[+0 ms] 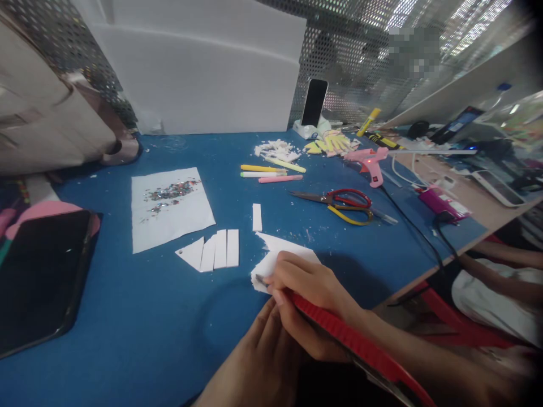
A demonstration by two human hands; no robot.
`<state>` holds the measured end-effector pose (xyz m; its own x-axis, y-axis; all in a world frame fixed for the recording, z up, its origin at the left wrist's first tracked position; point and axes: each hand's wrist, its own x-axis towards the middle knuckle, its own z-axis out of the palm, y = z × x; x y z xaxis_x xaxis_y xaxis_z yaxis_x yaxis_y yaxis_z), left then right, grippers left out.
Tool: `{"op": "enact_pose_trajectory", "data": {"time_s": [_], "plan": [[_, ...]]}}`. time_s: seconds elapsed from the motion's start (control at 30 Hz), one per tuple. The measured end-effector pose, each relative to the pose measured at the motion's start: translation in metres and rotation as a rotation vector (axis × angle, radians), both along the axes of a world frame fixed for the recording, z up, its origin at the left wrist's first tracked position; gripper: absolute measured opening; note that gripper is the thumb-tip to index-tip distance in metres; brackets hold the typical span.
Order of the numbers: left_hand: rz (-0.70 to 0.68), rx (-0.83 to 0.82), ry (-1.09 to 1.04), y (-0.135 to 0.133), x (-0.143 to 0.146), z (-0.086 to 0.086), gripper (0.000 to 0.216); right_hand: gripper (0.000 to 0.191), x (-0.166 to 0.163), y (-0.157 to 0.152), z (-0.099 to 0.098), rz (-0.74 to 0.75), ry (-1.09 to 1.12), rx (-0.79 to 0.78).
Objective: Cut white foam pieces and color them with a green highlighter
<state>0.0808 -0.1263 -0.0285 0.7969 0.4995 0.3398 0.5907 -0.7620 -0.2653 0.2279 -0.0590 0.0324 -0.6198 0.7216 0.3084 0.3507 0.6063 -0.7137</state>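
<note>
My right hand (314,294) is closed around a red utility knife (348,333). Its blade tip lies on a ragged-edged piece of white foam board (265,265) on the blue table. My left hand (263,350) lies beneath and beside the right, fingers stretched toward the near edge of that piece; the fingertips are partly hidden. Just beyond is a small white strip (257,217). To the left, several cut white pieces (214,251) lie side by side, the leftmost one pointed with a dark dot.
A white sheet (144,234) with glitter bits lies left, near a black phone (42,277). Markers (280,179), white scraps (276,151) and red-and-yellow-handled scissors (348,203) lie beyond. A pink glue gun (371,164) trails its cord rightward. Another person's arm (500,277) shows at right.
</note>
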Motion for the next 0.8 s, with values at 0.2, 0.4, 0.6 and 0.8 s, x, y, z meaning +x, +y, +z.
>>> {"op": "enact_pose_trajectory", "data": {"time_s": [0.2,0.4,0.6,0.8], "plan": [[-0.055,-0.070,0.073,-0.001,-0.005,-0.001,0.047,0.010,0.003,-0.003,0.007,0.008,-0.065,-0.053],[-0.041,-0.049,0.116,-0.004,-0.005,-0.002,0.047,0.014,0.004,-0.007,0.012,0.019,-0.094,-0.068],[-0.031,-0.038,0.109,-0.007,-0.004,-0.008,0.047,0.016,0.006,-0.010,0.013,0.029,-0.119,-0.093],[-0.019,-0.005,0.077,-0.003,-0.004,-0.004,0.048,0.016,0.009,-0.017,0.013,0.023,-0.092,-0.135]]}}
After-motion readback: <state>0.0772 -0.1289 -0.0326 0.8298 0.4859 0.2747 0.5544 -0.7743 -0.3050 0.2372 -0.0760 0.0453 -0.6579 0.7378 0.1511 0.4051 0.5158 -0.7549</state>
